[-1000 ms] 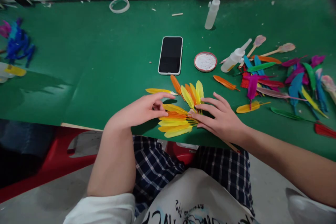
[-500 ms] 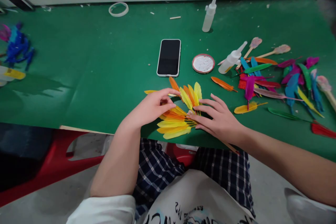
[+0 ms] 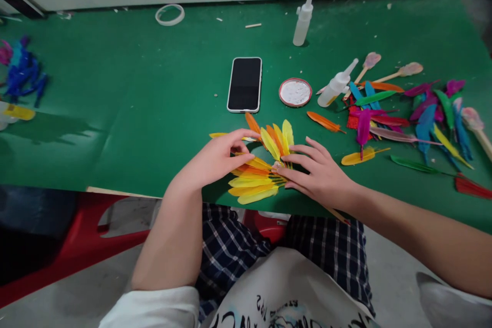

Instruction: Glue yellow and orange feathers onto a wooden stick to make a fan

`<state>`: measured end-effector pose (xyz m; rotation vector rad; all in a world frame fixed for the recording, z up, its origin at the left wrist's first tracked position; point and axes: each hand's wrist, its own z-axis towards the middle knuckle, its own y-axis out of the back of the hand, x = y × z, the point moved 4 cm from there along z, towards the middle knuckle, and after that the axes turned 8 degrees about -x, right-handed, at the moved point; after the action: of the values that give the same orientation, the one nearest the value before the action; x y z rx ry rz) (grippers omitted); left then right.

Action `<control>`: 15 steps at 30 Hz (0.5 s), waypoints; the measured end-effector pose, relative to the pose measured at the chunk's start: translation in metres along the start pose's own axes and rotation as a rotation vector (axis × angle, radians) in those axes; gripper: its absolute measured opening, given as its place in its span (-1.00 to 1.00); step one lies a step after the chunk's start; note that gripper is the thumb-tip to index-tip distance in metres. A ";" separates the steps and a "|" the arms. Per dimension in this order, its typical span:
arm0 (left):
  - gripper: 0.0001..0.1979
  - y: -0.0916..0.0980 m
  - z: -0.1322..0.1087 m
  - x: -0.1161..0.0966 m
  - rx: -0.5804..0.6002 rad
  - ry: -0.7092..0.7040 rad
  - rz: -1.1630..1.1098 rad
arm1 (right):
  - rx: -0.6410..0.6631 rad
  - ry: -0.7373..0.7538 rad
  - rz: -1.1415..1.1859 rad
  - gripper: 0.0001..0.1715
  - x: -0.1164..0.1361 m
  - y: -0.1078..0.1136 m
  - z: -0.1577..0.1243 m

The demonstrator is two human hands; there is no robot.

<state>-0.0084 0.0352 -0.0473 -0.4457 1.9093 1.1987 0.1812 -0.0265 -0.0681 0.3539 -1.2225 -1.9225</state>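
Yellow and orange feathers [image 3: 255,183] fan out around a pale blob [image 3: 276,165] at their base, on the green table near its front edge. A thin stick [image 3: 339,214] emerges under my right wrist. My right hand [image 3: 315,171] lies over the quill ends, fingers spread and fingertips touching the feathers. My left hand [image 3: 221,156] curves over the fan's left side, thumb and index finger apart, the thumb near the yellow feathers; its other fingers are partly hidden. An orange feather [image 3: 252,123] and a white-and-yellow one extend beyond my left fingers.
Beyond the fan lie a phone [image 3: 245,84] and a red-rimmed lid [image 3: 295,92] of white paste. Two squeeze bottles [image 3: 338,87] [image 3: 303,23] stand right. Colourful loose feathers [image 3: 426,123] and sticks with pink-white ends [image 3: 410,69] spread rightward. A tape ring [image 3: 169,15] sits at the back.
The view has shifted slightly, so the table things sit a little further left. My hands and the feather fan keep nearly the same positions relative to each other.
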 end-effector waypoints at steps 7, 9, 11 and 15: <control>-0.63 0.008 0.000 0.009 -0.054 0.056 -0.045 | -0.006 0.008 -0.011 -0.65 0.000 0.001 0.001; -0.62 0.008 0.000 0.010 -0.050 0.077 -0.098 | -0.009 0.012 -0.011 -0.65 0.000 0.001 0.000; -0.60 0.006 0.000 0.010 -0.020 0.090 -0.152 | -0.015 0.009 -0.009 -0.66 0.000 0.002 0.001; -0.55 -0.002 0.001 0.006 0.081 0.080 -0.211 | -0.042 -0.011 0.011 -0.70 -0.001 0.005 0.002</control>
<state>-0.0105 0.0356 -0.0537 -0.6426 1.9168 0.9760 0.1826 -0.0257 -0.0632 0.3146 -1.1872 -1.9401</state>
